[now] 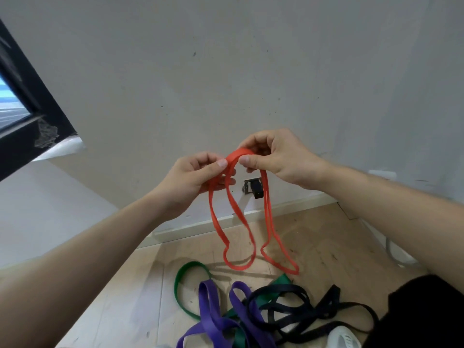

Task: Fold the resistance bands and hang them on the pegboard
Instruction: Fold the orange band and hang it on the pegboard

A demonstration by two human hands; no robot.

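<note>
Head: left hand (198,178), right hand (280,156) fingers pinch one red band (216,222); one green band (178,282), one purple band (213,315) below.

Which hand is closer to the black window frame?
Left. The left hand grips the orange-red rubber resistance band on the side toward the black window frame; the right hand holds it farther away.

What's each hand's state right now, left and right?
Left hand: pinching the orange band near its top fold.
Right hand: pinching the same band at the top; loops hang below.
</note>
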